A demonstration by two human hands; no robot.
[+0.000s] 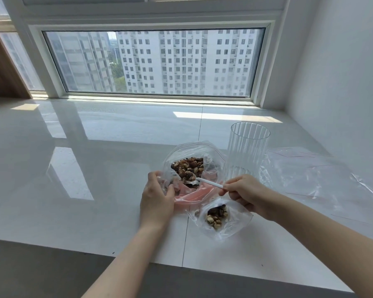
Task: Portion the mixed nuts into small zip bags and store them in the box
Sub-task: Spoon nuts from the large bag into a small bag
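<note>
Since the bags are thin and floppy, here is how each thing looks to handle:

Big bag (194,151): soft, clear plastic that is crinkly and probably slippery. It sits on the white counter (95,147) with its mouth wide open. Best held by the rim, so it does not fold shut.

Mixed nuts (188,166): small, hard, loose bits, light in a spoonful. They could roll off easily.

Left hand (157,198): fingers curled around the near-left rim of the big bag, holding it open.

Right hand (243,193): pinching the white handle of a spoon (207,183). The spoon tip is down among the nuts.

Small zip bag (221,218): lies just in front of the big bag, under the right hand, with some nuts already inside. Light and limp; hold it near the zip edge.

Ribbed clear cup (247,151): stands right beside the big bag. It looks stiff and may tip.

Spare bags (323,179): flat on the counter, off to the right.

Box: not in view.

Writing: no words or labels can be read.
</note>
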